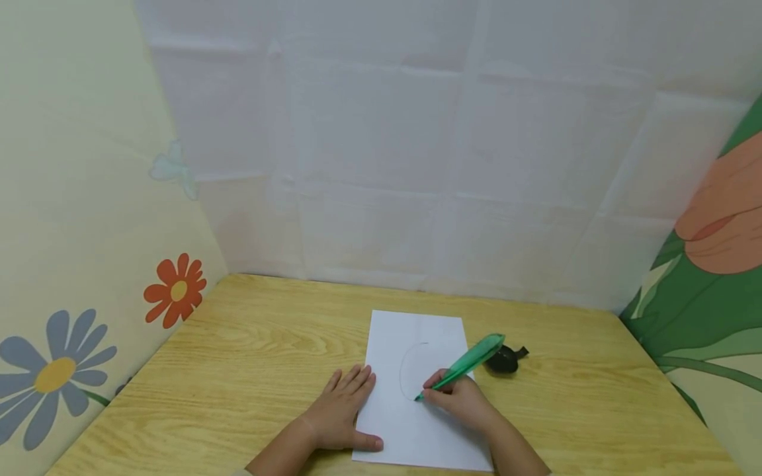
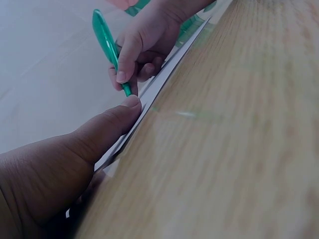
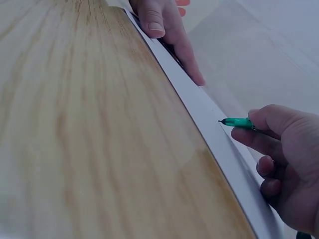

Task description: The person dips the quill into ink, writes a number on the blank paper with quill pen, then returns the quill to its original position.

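A white sheet of paper [image 1: 411,436] lies on the wooden table, with a thin curved line [image 1: 401,371] drawn on it. My right hand [image 1: 467,402] pinches a green pen [image 1: 473,357] with a broad, leaf-like upper end, thumb and fingers close to its tip. That tip is at the lower end of the curve. My left hand [image 1: 342,413] rests flat across the sheet's left edge, fingers straight and thumb spread near the bottom. From the left wrist view, the left thumb [image 2: 112,122] presses on the paper; the right wrist view shows the pen's dark point at the paper.
A small black rounded object [image 1: 503,360] with a short tab lies right of the sheet, partly behind the pen. White cloth [image 1: 381,165] hangs behind the table [image 1: 280,330]. Flower-patterned panels [image 1: 77,231] stand at both sides.
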`<state>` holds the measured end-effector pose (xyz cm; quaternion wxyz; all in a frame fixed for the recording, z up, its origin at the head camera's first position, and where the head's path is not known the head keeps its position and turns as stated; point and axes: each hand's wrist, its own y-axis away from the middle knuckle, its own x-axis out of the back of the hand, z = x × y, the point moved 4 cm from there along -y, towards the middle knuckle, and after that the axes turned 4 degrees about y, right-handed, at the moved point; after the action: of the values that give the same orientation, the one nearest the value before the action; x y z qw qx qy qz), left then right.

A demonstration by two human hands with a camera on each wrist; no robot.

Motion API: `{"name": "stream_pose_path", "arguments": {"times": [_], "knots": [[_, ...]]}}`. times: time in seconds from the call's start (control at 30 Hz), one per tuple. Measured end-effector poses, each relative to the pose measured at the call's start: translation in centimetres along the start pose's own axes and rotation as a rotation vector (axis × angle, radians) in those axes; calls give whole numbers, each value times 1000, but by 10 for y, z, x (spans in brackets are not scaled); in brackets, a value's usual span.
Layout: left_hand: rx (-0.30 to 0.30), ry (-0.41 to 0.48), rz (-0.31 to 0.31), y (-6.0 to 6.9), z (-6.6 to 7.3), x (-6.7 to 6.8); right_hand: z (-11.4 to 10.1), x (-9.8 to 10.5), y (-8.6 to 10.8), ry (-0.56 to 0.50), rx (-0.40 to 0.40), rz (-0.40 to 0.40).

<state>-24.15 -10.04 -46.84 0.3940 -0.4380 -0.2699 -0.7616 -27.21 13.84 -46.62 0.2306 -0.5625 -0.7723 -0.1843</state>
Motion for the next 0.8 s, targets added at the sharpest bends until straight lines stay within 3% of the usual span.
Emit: {"name": "stream_pose_path", "arguments": {"times": [0.23, 0.8], "knots": [[-25, 25, 14, 0, -1, -1, 0, 3, 2, -18, -18, -6], [-9, 3, 4, 0, 0, 0, 6, 9, 3, -3, -38, -1]]}}
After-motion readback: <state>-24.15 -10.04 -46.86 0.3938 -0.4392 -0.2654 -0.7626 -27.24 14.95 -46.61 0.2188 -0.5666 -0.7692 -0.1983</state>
